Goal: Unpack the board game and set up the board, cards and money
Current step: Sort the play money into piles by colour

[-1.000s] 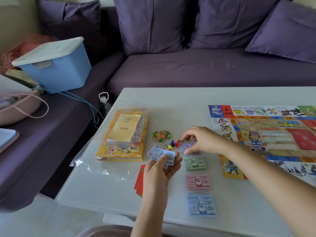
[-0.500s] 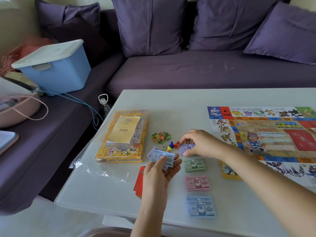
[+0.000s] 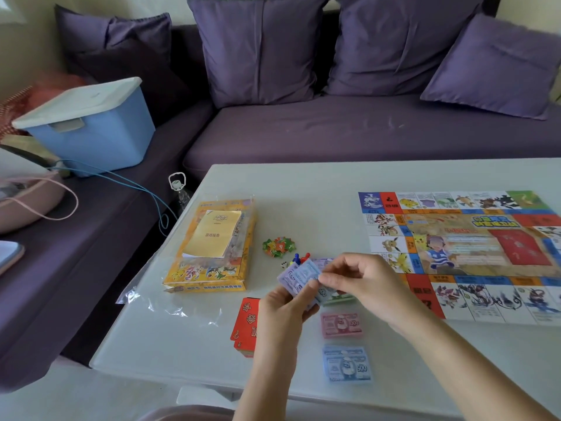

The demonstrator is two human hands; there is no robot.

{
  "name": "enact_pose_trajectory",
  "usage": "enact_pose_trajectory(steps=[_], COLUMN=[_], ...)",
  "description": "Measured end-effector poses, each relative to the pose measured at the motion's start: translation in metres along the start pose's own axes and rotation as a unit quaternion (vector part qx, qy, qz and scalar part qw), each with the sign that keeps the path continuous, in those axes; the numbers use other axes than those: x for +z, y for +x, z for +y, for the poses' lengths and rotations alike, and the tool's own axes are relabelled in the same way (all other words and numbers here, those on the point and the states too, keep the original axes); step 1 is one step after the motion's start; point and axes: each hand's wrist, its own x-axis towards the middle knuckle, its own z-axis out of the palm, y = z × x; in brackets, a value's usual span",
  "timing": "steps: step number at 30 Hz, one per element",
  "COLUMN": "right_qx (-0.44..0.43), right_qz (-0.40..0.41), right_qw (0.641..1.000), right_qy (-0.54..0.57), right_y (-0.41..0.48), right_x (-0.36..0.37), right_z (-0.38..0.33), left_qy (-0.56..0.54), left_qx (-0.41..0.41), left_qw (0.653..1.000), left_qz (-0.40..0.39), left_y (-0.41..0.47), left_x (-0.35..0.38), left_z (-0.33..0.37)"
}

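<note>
Money sorting is happening just left of the board (image 3: 455, 253): left hand (image 3: 282, 303) is gripping a fan of mixed notes (image 3: 299, 276) while right hand (image 3: 362, 284) is pinching one off it, I'm guessing so it's landing by colour beside the pink stack (image 3: 341, 325) and blue stack (image 3: 347, 363).

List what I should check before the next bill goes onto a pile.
1. Left hand grip on the bill stack: ok, fingers curled round it.
2. Right hand pinching the stack's top edge: ok.
3. Top bill's value readable: cannot tell, blurred.
4. Pink pile and blue pile uncovered: ok.
5. Green pile uncovered: not ok, mostly hidden under the hands.
6. Board lying flat on the table: ok.
</note>
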Motion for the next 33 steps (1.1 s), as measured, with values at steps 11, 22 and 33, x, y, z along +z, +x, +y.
enact_pose_trajectory(steps=[11, 22, 33], right_qx=[0.033, -0.008, -0.064], right_qz=[-0.093, -0.153, -0.163], right_qw=[0.982, 0.947, 0.842], right_qy=[-0.162, -0.282, -0.510], right_y=[-0.041, -0.051, -0.075], right_x=[-0.036, -0.014, 0.004], right_z=[-0.003, 0.003, -0.001], left_qy=[0.203, 0.353, 0.356], left_qx=[-0.045, -0.172, -0.151], left_qw=[0.978, 0.916, 0.918], left_qz=[-0.014, -0.085, -0.089], left_y=[-0.013, -0.025, -0.026], left_x=[-0.013, -0.025, -0.024], left_z=[0.016, 0.021, 0.021])
